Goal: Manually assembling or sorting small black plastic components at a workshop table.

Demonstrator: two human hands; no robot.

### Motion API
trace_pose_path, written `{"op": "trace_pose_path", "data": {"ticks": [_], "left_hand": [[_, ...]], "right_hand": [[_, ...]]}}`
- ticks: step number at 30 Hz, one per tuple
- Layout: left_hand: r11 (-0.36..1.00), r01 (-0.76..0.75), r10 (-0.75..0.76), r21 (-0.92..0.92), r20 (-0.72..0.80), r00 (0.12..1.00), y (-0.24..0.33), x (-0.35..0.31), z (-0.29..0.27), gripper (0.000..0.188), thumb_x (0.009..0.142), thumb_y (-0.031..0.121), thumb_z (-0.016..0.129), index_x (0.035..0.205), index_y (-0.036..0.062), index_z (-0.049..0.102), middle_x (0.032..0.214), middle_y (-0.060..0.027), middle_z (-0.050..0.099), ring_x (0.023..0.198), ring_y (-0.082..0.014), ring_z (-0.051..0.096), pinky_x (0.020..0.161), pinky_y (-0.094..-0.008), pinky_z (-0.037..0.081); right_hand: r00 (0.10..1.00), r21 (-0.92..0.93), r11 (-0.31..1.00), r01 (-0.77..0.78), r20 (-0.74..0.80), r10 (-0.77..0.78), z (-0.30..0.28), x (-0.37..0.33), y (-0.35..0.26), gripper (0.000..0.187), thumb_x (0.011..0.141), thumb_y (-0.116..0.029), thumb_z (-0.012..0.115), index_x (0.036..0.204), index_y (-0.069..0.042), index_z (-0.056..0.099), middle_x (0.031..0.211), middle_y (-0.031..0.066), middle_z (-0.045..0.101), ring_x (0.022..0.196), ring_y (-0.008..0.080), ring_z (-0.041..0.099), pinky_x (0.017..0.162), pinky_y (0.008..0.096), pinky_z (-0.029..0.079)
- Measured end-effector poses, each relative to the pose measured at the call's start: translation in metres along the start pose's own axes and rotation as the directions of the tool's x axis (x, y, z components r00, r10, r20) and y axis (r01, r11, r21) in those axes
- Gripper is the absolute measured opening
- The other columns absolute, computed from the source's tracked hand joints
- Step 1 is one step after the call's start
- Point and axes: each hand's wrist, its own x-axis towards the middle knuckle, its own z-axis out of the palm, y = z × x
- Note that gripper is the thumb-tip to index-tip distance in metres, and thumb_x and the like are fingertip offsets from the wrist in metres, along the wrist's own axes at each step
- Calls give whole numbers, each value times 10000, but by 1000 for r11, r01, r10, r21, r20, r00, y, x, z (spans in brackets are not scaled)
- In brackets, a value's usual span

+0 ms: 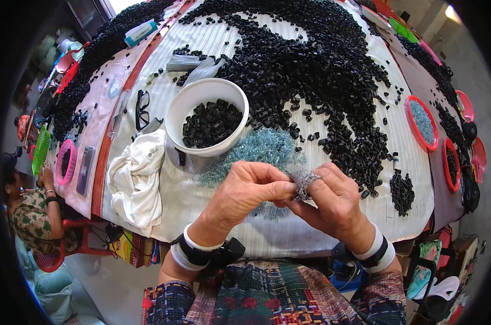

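Both my hands meet over the near middle of the table, around a small grey bristly bundle. My left hand pinches its near side between thumb and fingers. My right hand is closed round its other side, its fingers curled; the part of the bundle inside the grip is hidden. Just beyond my hands spreads a loose heap of shiny blue-grey thin pieces, too fine to make out singly. A white bowl with small black parts inside stands at the left edge of that heap.
A large mass of black parts covers the far table. At left lie a white cloth, black glasses and a phone. Small dark pieces and a red-rimmed basket are at right. Another person sits at far left.
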Motion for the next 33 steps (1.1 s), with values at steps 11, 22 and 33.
{"op": "trace_pose_path", "data": {"ticks": [11, 22, 33], "left_hand": [[994, 43, -43, -105, 0, 999, -1, -5, 3, 168, 842, 143, 680, 900, -15, 676, 782, -69, 669, 710, -110, 639, 605, -238, 535], [921, -166, 97, -353, -204, 974, 13, -9, -50, 210, 917, 207, 578, 1002, 19, 621, 911, -144, 672, 747, -203, 684, 583, -334, 595], [794, -185, 62, -579, -226, 972, 32, -14, -93, 323, 987, 218, 399, 1218, 24, 515, 1113, -138, 646, 891, -262, 678, 693, -425, 585]], "right_hand": [[1000, -26, 1000, 0, -5, 0, -3, -2, -3, 307, 637, -111, 797, 699, -24, 509, 654, 78, 466, 531, 234, 476, 454, 333, 395], [939, -31, 946, -323, 119, 324, -17, 1, 29, 290, 756, -48, 691, 1006, 31, 567, 815, 163, 566, 726, 296, 575, 645, 349, 490], [882, -266, 935, -235, 347, 320, 9, -17, 49, 212, 768, -22, 575, 977, -28, 539, 885, 122, 571, 860, 302, 561, 729, 382, 492]]}}
